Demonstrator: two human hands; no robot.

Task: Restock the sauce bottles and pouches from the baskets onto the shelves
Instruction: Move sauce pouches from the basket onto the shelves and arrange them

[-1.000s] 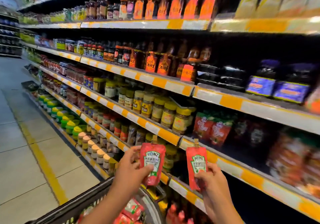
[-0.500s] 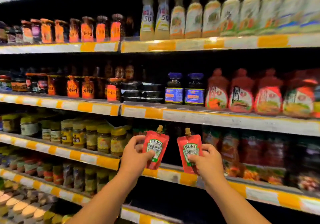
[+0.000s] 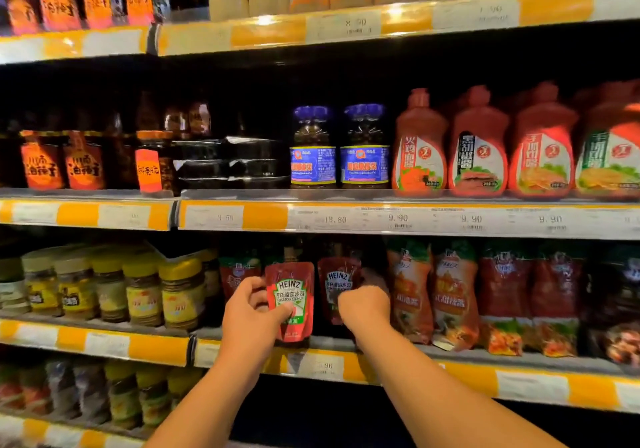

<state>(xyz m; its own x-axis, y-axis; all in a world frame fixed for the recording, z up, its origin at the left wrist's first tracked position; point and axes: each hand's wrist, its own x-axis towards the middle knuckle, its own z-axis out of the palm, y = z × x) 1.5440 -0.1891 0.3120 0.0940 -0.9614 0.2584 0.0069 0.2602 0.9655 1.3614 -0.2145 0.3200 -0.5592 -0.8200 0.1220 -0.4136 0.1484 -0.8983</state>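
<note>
Head view: the left hand holds a red pouch upright, its base on the shelf. The right hand grips a second pouch just beside it, deeper on the same shelf, between other pouches.

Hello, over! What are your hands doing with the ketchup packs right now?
Left hand grips one Heinz pouch at the shelf. Right hand holds the second pouch, deeper in. Neighbouring pouches crowd the slot.
</note>
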